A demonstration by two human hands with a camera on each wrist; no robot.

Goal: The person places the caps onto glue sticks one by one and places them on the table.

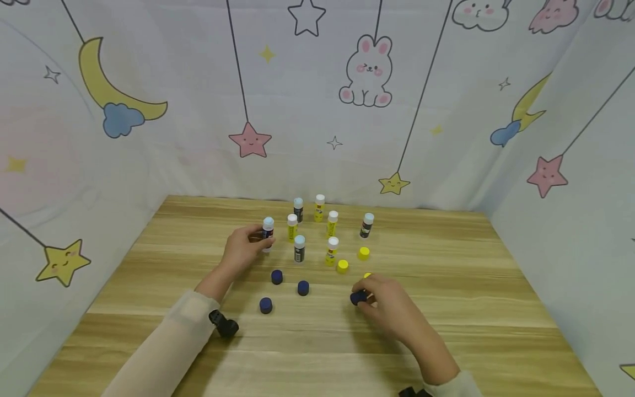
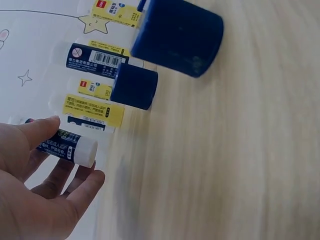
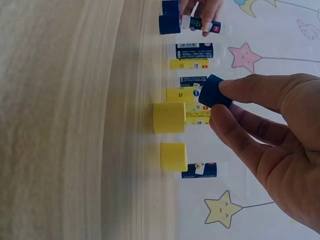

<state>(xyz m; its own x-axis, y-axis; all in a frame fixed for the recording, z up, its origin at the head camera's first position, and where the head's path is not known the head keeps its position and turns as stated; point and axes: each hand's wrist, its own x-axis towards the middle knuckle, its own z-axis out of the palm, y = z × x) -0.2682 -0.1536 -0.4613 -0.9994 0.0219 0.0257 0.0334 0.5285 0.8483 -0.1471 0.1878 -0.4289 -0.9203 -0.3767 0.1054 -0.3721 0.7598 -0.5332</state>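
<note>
My left hand [image 1: 242,248] holds a navy glue stick [image 2: 57,142] with a pale top between thumb and fingers at the left of the group. In the left wrist view its white base shows, lifted off the table or nearly so; I cannot tell which. My right hand [image 1: 392,306] pinches a navy cap [image 3: 212,91] between thumb and fingertips, at the right front. Partly hidden behind that hand lies a yellow cap [image 1: 367,275]. Closest to the left hand are a standing yellow glue stick [image 1: 292,230] and a navy one [image 1: 300,251].
More glue sticks stand upright behind, among them yellow ones [image 1: 331,253] and a navy one [image 1: 366,226] at the right. Three navy caps [image 1: 303,288] lie in front, and two yellow caps [image 1: 343,267] to the right. A patterned white curtain [image 1: 307,165] surrounds the wooden table [image 1: 307,353].
</note>
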